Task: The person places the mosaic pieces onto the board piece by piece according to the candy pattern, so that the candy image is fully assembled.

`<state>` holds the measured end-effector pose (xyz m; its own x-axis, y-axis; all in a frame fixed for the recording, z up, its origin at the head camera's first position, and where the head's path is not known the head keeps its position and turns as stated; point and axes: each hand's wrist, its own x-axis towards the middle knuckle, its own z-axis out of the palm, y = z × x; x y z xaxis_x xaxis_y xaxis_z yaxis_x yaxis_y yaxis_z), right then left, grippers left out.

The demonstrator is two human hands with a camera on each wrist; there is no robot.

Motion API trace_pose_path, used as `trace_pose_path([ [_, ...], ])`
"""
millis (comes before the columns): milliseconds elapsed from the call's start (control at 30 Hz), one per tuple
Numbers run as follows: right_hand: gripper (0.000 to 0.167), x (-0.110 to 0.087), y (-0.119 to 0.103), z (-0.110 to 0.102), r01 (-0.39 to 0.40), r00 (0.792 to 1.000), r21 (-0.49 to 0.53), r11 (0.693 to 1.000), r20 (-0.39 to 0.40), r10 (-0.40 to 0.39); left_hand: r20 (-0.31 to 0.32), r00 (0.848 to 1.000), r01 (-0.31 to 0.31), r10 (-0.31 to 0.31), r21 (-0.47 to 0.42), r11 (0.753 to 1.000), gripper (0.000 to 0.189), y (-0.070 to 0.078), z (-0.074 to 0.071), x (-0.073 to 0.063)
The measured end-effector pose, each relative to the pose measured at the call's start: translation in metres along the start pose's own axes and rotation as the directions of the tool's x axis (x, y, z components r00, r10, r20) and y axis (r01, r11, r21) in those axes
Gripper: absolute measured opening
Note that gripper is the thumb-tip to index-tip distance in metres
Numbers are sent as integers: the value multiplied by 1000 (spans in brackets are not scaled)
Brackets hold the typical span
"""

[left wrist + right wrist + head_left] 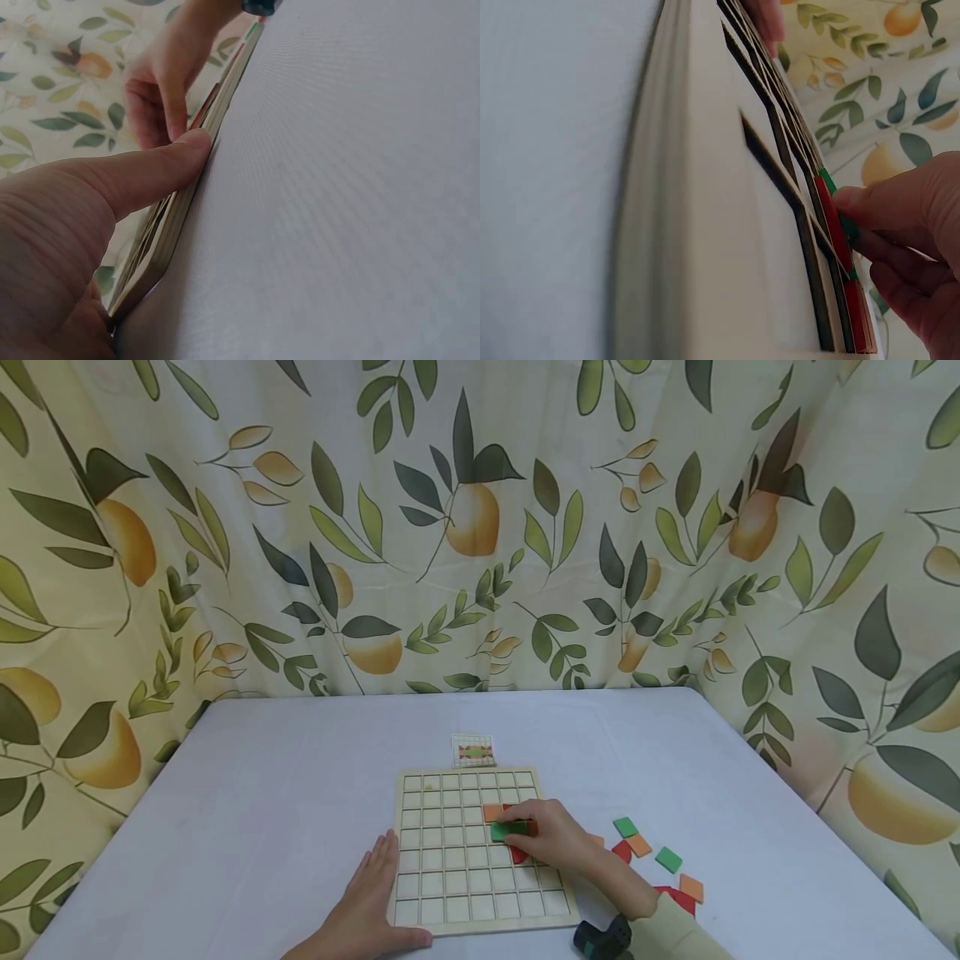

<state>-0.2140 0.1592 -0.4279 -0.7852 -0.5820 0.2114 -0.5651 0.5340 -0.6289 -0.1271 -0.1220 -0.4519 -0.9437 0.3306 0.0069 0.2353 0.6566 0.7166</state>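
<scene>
A wooden grid board lies on the table, with square cells. My left hand holds its near left corner steady, fingers straight along the left side and thumb laid against the near edge. Over the board's right half, my right hand pinches a green tile between thumb and fingers, close to the grid. An orange tile sits just beyond it, and a red piece lies on the nearer side. The right hand partly hides other pieces there; red pieces show beneath its fingertips in the right wrist view.
Loose tiles lie right of the board, among them a green square, an orange square and red pieces. A small pattern card is behind the board. A black wrist device is at the right sleeve; a leaf-print curtain stands behind.
</scene>
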Motion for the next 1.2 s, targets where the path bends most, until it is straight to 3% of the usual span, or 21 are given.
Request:
trace_pose_path([
  [400, 23, 2, 0, 2, 11, 1000, 14, 1000, 2, -11, 5, 1000, -13, 13, 16, 1000, 132, 1, -1, 0],
  [600, 22, 2, 0, 3, 15, 1000, 28, 1000, -4, -15, 13, 1000, 10, -10, -12, 1000, 133, 2, 0, -1],
  [833, 22, 2, -1, 3, 7, 1000, 39, 999, 3, -7, 2, 1000, -17, 17, 28, 999, 131, 1, -2, -1],
  [1200, 21, 1, -1, 3, -4, 1000, 40, 999, 2, 4, 5, 1000, 2, -2, 22, 1000, 132, 0, 0, -1],
])
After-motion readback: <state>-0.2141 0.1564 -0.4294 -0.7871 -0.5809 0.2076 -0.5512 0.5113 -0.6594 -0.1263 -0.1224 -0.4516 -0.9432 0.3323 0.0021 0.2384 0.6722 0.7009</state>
